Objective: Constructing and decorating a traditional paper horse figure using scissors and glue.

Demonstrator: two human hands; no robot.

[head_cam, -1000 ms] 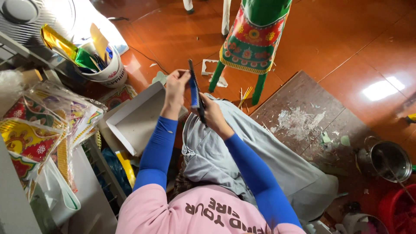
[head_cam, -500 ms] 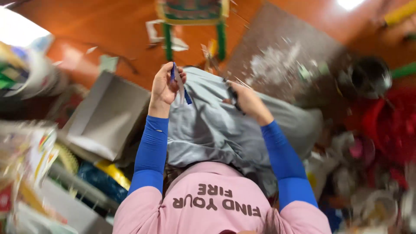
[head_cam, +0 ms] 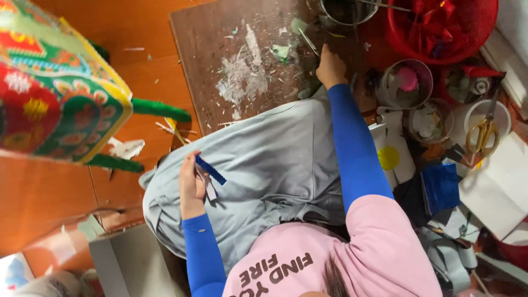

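Note:
My left hand (head_cam: 192,188) rests over my lap on the grey trousers (head_cam: 264,165) and pinches a short blue strip (head_cam: 211,170) together with a small white scrap. My right hand (head_cam: 330,67), its arm in a blue sleeve, is stretched out to the brown board (head_cam: 209,49). It is closed around a thin grey tool (head_cam: 308,42) whose tip lies among pale paper shavings (head_cam: 242,71). I cannot make out what kind of tool it is.
A green-legged stool with a colourful patterned seat (head_cam: 55,82) stands at the left. Past the board are a metal pot (head_cam: 341,11) and a red basket (head_cam: 440,27). At the right lie clear cups (head_cam: 407,82), yellow-handled scissors (head_cam: 484,135), blue foil (head_cam: 440,187) and white sheets (head_cam: 500,187).
My right hand has left the blue strip and reached out to the brown board. My left hand has sunk to my lap with the strip. The view has swung right.

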